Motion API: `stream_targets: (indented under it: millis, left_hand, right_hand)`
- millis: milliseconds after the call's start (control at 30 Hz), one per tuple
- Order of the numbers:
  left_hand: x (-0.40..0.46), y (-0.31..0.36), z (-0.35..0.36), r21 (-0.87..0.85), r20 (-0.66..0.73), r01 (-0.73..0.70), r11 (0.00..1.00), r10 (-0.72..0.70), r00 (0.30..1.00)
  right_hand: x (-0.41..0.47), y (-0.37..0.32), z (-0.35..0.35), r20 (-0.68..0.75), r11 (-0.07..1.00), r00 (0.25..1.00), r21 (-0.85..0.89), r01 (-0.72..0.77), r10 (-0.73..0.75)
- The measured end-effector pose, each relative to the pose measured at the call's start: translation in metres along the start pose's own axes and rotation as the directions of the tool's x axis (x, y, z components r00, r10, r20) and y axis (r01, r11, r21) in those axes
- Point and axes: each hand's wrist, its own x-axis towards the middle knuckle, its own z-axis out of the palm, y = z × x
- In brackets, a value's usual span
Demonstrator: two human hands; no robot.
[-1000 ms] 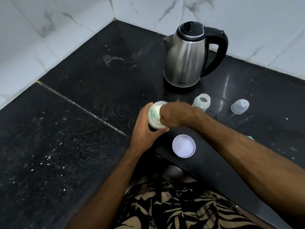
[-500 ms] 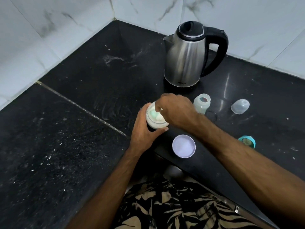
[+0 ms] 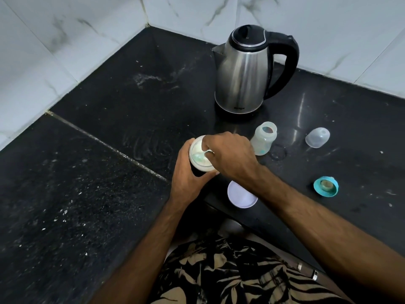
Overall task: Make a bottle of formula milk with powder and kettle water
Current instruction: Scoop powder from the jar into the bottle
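My left hand [image 3: 186, 172] grips a small open powder jar [image 3: 198, 157] from the left, tilted a little toward me. My right hand [image 3: 230, 156] reaches over the jar's mouth and pinches the handle of a pale green scoop [image 3: 200, 156] that lies in the white powder. The open baby bottle [image 3: 264, 138] stands just right of my right hand. Behind it stands the steel kettle [image 3: 243, 71], lid shut and black handle to the right. The jar's white lid [image 3: 242, 197] lies flat near the counter's front edge.
A clear bottle cap [image 3: 317, 137] lies on the black stone counter [image 3: 87, 172] right of the bottle. The teal ring with the teat [image 3: 326, 186] lies farther right and nearer me. White marble walls meet in a corner behind. The counter's front edge runs under my forearms.
My right hand has lifted and turned over the jar, so the scoop in the powder now shows. The jar has tipped slightly. My forearm shifted and uncovered the teal teat ring.
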Motion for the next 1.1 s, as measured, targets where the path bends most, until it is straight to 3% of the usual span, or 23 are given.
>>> stream_targets:
  millis: [167,267,367,500,800,1100]
  left_hand:
    - [-0.001,0.003,0.000,0.020,0.000,0.013,1.000,-0.013,1.000]
    - [0.000,0.005,-0.002,0.025,0.004,-0.008,1.000,0.008,1.000]
    - [0.001,0.005,-0.004,0.029,0.008,-0.016,0.999,0.015,1.000]
    - [0.003,0.006,-0.003,0.018,-0.013,-0.007,1.000,0.007,1.000]
    - [0.004,0.007,-0.002,0.019,-0.028,-0.015,1.000,0.015,0.999]
    - [0.001,0.005,-0.001,0.010,-0.018,0.005,1.000,-0.005,1.000]
  right_hand:
    - [-0.001,-0.002,0.005,-0.015,1.000,1.000,-0.009,0.006,-0.006]
    - [-0.001,-0.001,0.009,-0.024,0.982,0.997,0.176,-0.068,0.073]
    - [0.001,0.007,0.005,-0.043,0.899,0.981,0.409,-0.154,0.188]
    - [0.003,0.018,-0.004,-0.073,0.826,0.965,0.536,-0.175,0.252]
    - [0.005,0.020,-0.003,-0.152,0.913,0.967,0.385,-0.134,0.206]
    - [0.006,0.010,0.004,-0.069,0.975,0.993,0.207,-0.076,0.092]
